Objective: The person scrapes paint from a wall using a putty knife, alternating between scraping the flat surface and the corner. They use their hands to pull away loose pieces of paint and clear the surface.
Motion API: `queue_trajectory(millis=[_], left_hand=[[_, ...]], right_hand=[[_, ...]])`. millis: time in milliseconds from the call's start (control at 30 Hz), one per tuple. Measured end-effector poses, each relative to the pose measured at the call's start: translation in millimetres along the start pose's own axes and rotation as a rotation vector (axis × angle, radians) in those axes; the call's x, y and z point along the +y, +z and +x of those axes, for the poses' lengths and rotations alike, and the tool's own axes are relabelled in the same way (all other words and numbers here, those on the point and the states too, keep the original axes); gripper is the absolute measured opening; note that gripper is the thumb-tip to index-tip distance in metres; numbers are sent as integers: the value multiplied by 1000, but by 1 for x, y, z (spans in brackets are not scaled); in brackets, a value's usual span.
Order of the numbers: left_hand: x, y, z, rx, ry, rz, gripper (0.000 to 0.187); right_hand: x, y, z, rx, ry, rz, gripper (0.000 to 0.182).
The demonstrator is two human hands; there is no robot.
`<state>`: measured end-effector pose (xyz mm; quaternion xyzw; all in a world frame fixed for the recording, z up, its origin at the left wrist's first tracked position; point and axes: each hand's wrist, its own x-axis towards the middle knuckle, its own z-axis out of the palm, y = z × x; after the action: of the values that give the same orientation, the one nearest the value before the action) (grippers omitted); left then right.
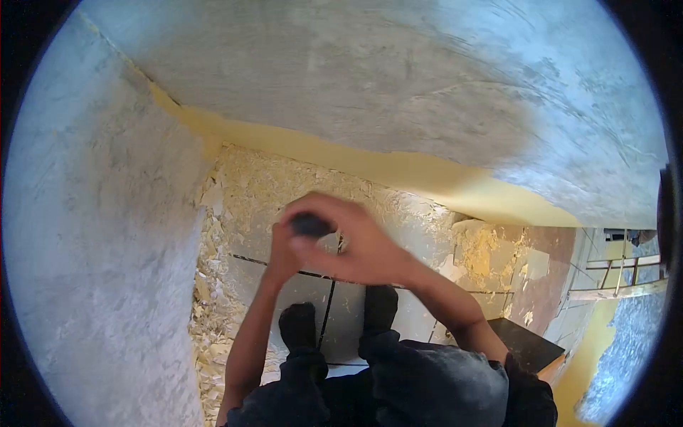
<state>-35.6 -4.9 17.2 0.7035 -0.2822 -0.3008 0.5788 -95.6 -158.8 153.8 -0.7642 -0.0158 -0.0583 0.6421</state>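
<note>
In front of my body, above the floor, my two hands are close together and blurred by motion. My right hand [356, 238] curves its thumb and fingers around a small dark rounded object [311, 224]; the blur hides its kind. Floor shows through the gap inside this hand's curl. Right against it on the left is my left hand [280, 252], upright below the same object. Its fingers are mostly hidden behind the right hand.
Scraped grey walls [121, 235] stand left and ahead, with a yellow band [341, 153] along the base. Pale paint flakes [213, 320] litter the tiled floor [345, 320] near the walls. My dark-covered feet stand below. A dark flat panel [526, 345] and a wooden ladder [619, 274] are at right.
</note>
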Motion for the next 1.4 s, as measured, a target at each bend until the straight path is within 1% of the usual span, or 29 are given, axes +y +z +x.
queue_trajectory(millis=[67,100,167,200,267,300,367,400,467,500,567,600,667,767,800,833,867,900,967,1000,1067,1100,1167,1200,1233,1267,1300,1367,1400], left_hand=[[-11,17,-1,33,-17,11,20],[-19,25,0,50,-25,17,21],[-37,38,0,91,-39,30,23],[-44,43,-1,112,-48,37,25],[-51,49,-5,159,-69,50,27],[-39,41,-8,156,-68,50,27],[-3,14,-16,262,-213,48,43],[-12,11,-22,260,-213,48,43],[-38,14,-32,355,-136,160,47],[-42,15,-32,351,-139,161,47],[-49,14,-32,334,-33,249,45],[-45,11,-28,334,-37,252,45],[-29,1,-18,166,-36,-7,48],[-27,-3,-17,202,-19,-22,44],[-22,1,-19,201,-20,-23,44],[-15,10,-22,358,-52,83,33],[-12,15,-25,515,-83,189,24],[-23,18,-31,513,-87,190,24],[-56,20,-40,495,172,762,23],[-52,12,-37,494,172,763,23],[-35,-3,-25,270,-79,212,28],[-30,-2,-25,270,-76,210,28],[-24,1,-26,409,71,156,22],[-25,8,-28,412,71,158,22],[-28,18,-35,540,82,144,21],[-31,23,-38,669,93,130,21],[-34,15,-36,671,92,131,21],[-41,-4,-29,334,-33,73,29],[-36,-3,-29,334,-29,70,29]], right_hand=[[-1,31,10,-5,-160,-230,18],[4,40,16,6,-155,-234,18],[16,50,27,22,-330,-642,15],[17,46,33,30,-324,-644,15],[14,34,48,92,-362,-919,14],[9,29,53,95,-360,-920,14],[-3,23,61,105,-385,-966,15],[-7,23,62,107,-383,-967,15],[-11,28,65,49,-428,-928,18],[-12,31,66,51,-423,-926,18],[-12,36,68,13,-505,-989,17],[-2,31,74,13,-504,-984,17],[31,16,86,21,-272,-943,16],[44,11,71,-5,-282,-1039,16],[41,17,64,50,-398,-968,16],[29,23,59,48,-397,-968,16],[16,28,54,49,-477,-966,16],[1,31,49,52,-553,-961,17],[-3,23,50,113,-607,-973,17],[9,11,59,114,-593,-937,17],[22,8,63,107,-585,-907,17],[22,15,64,117,-608,-909,17],[19,24,58,134,-633,-912,16],[6,27,52,197,-666,-955,17],[-1,28,46,259,-694,-994,19],[4,22,47,256,-694,-989,19],[14,13,51,234,-707,-983,20],[27,11,52,208,-720,-980,20],[28,16,56,191,-724,-958,20]])
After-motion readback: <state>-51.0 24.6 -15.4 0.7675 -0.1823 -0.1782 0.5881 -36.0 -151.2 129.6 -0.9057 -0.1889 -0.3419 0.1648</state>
